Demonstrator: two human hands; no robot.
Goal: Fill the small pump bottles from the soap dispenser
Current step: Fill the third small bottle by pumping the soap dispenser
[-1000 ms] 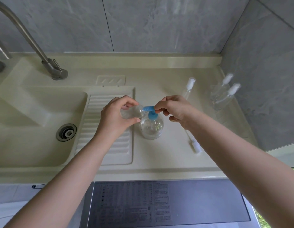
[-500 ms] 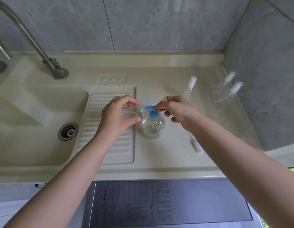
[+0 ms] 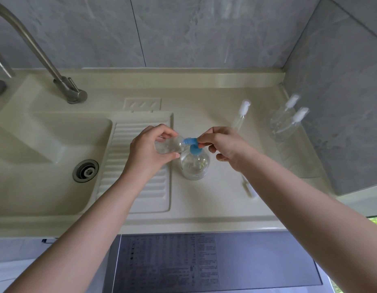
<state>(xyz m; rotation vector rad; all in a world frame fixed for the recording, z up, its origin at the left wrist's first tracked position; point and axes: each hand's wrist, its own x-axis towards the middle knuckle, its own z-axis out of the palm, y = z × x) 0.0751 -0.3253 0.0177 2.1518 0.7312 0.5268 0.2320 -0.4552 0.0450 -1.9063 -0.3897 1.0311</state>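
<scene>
One clear small bottle (image 3: 168,145) at dispenser's blue spout (image 3: 190,141).

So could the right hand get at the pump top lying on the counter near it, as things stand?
Probably yes, but not at once: the right hand is pinching the dispenser's blue spout. The pump top lies uncovered beside that forearm, nothing on it.

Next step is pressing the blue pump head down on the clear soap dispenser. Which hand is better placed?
Right. The right hand already pinches the blue pump head of the clear soap dispenser, while the left hand grips the small clear bottle at the nozzle.
</scene>
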